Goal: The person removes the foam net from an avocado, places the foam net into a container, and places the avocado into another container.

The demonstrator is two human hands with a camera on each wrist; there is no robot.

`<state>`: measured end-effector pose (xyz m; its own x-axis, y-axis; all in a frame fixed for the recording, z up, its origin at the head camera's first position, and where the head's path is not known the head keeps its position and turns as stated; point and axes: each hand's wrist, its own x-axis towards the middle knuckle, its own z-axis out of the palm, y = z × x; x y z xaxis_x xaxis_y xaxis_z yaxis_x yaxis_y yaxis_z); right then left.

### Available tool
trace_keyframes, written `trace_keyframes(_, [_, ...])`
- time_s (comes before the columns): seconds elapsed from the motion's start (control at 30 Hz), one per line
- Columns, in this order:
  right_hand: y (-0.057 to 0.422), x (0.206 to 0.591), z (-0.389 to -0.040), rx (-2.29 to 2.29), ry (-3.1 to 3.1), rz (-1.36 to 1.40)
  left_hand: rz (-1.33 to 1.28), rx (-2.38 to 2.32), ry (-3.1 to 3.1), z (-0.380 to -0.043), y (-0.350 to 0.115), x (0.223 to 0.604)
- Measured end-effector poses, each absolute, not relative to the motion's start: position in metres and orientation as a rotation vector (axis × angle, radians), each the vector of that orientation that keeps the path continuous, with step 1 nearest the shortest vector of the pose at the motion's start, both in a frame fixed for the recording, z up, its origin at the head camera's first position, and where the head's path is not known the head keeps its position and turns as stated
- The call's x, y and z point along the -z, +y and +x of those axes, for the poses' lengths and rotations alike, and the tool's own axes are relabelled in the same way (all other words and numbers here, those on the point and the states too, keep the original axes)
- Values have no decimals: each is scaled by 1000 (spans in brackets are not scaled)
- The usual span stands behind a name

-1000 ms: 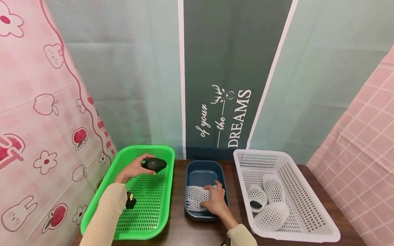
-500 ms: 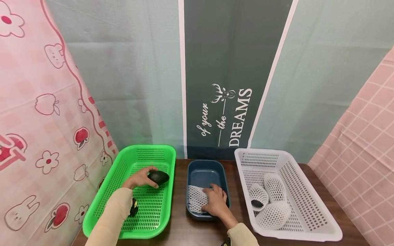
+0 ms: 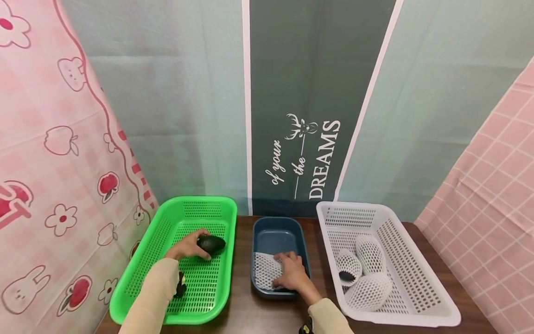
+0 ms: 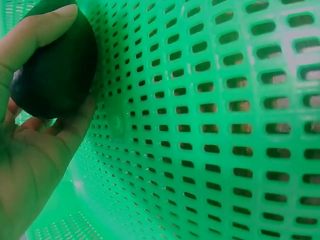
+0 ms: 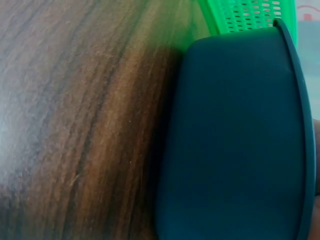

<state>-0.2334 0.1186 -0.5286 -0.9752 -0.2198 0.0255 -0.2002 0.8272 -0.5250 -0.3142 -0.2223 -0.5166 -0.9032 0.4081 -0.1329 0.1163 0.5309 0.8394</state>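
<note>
My left hand point(image 3: 189, 246) grips a dark avocado point(image 3: 212, 244) low inside the green basket point(image 3: 231, 278). In the left wrist view, the thumb lies over the avocado point(image 4: 62, 65) while the fingers curl beneath it, close to the perforated basket floor. My right hand point(image 3: 292, 271) is in the small blue tray point(image 3: 278, 297), with its thumb and fingers curled at the right end of a white foam net sleeve point(image 3: 266, 270). The right wrist view mostly shows the tray's outer wall point(image 5: 235, 135); the fingers there are nearly out of frame.
At right, a white basket point(image 3: 442, 297) holds several things in white foam nets point(image 3: 369, 292); a dark end point(image 3: 346, 276) pokes out of one. All containers stand on a brown wooden table point(image 3: 250, 315). Printed curtains point(image 3: 200, 116) hang behind and beside it.
My left hand has lowered the avocado toward the green basket's floor, then shifted slightly left. The right hand stays at the foam net, its fingers drawn in more than a second ago.
</note>
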Motion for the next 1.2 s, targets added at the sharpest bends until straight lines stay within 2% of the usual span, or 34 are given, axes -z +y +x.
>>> trace_keyframes(0.57, [115, 519, -228, 638, 3040, -368, 390, -1358, 2451, -318, -219, 509])
trace_keyframes(1.2, [120, 505, -222, 760, 3090, -457, 387, -1338, 2546, -315, -219, 502])
